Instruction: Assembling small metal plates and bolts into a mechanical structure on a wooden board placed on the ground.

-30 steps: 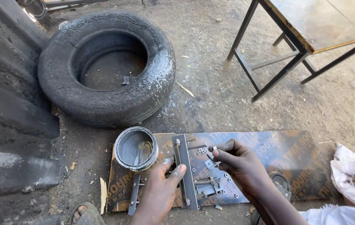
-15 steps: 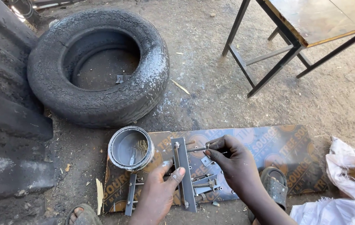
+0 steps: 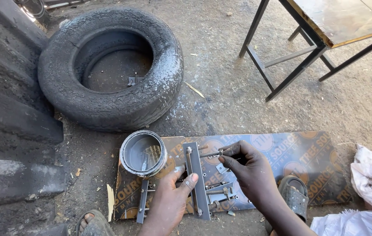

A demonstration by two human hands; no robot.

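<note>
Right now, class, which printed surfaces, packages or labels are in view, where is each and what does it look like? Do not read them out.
Printed board: flat on the ground under both hands, rectangular, dark film with orange round emblems and pale lettering.
White bag: at the board's right end, crumpled, no print legible.
No screens or signs.

Left hand point(image 3: 170, 199): palm down, fingers spread forward, thumb angled right, pressing flat.
Right hand point(image 3: 249, 168): knuckles up, fingers curled leftward, fingertips point(image 3: 223, 151) pinched together in a fine grip.
Forearms: both entering from the bottom edge, right one angled in from lower right.
</note>
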